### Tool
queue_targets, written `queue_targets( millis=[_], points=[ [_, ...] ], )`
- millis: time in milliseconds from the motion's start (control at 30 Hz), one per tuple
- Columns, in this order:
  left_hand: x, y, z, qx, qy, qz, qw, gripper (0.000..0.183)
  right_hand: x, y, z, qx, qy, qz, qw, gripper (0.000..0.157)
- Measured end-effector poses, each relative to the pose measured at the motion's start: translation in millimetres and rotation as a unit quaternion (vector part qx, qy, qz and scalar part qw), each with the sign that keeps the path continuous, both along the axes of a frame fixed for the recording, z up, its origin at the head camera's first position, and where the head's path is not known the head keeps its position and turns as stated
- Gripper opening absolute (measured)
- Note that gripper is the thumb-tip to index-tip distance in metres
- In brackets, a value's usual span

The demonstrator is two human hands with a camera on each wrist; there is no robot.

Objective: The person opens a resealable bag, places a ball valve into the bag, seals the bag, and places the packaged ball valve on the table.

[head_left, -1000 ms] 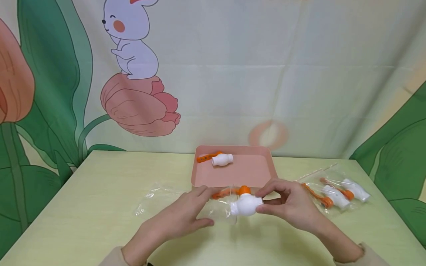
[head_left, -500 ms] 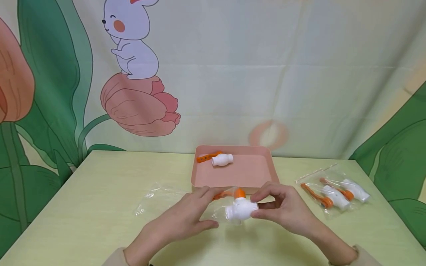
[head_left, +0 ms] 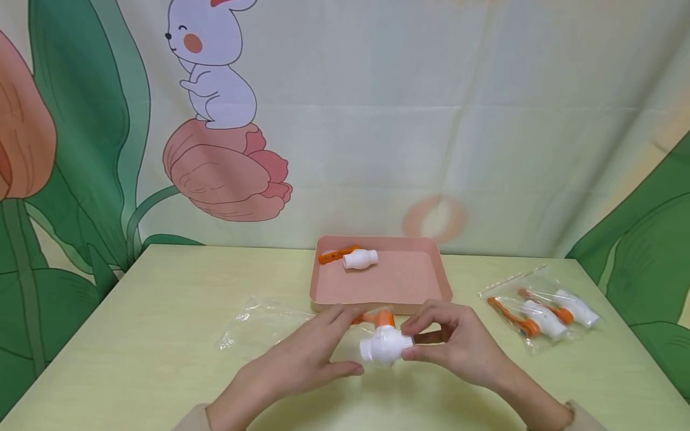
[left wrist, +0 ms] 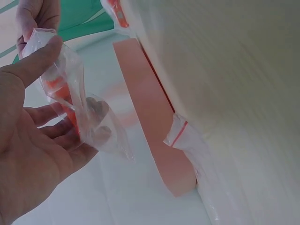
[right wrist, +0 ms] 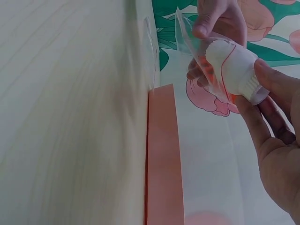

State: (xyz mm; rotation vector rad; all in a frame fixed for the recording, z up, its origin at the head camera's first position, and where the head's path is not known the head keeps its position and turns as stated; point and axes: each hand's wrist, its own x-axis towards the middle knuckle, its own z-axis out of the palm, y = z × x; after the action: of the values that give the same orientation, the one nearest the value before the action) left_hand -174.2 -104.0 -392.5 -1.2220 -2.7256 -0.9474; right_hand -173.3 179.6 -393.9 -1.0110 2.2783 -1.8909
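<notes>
Pale desk (head_left: 162,299) below, pink tray (head_left: 404,278) beyond: your right grip (head_left: 458,345) pinches the white valve (head_left: 386,347) by its right end, your left grip (head_left: 302,354) grasps the clear bag (left wrist: 112,140) around the orange handle (head_left: 365,319), presumably steadying both.

Behind the pale wood-grained table (head_left: 135,353) hangs a creased cloth (head_left: 366,120) printed with a rabbit (head_left: 221,87) and tulips (head_left: 223,170).

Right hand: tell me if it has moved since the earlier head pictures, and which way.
Yes. Against the pink tray, the right hand has shifted left and slightly down the picture.
</notes>
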Motion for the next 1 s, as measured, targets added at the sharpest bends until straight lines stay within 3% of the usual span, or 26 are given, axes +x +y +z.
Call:
queue_targets(
  millis=[267, 433, 733, 867, 1000],
  points=[
    [1.4, 6.7, 0.7, -0.006, 0.021, -0.001, 0.9998, 0.081, 1.7, -4.7, -1.8, 0.004, 0.022, -0.003, 1.000, 0.022],
    [1.9, 10.4, -0.3, 0.002, 0.037, 0.004, 0.9993, 0.083, 1.9, -6.1, -2.3, 0.000, 0.037, 0.007, 0.999, 0.023],
    [2.0, 15.7, 0.8, 0.027, 0.018, 0.022, 0.9992, 0.082, 1.8, -9.2, -2.6, -0.036, 0.009, 0.045, 0.998, 0.025],
    [1.9, 17.5, 1.0, 0.032, 0.008, 0.034, 0.9989, 0.077, 3.9, -12.4, -2.9, -0.049, -0.005, 0.033, 0.998, 0.029],
    [2.4, 19.4, 0.9, 0.027, 0.015, 0.048, 0.9983, 0.067, 6.3, -15.8, -3.0, -0.041, 0.015, -0.004, 0.999, 0.032]
  ],
)
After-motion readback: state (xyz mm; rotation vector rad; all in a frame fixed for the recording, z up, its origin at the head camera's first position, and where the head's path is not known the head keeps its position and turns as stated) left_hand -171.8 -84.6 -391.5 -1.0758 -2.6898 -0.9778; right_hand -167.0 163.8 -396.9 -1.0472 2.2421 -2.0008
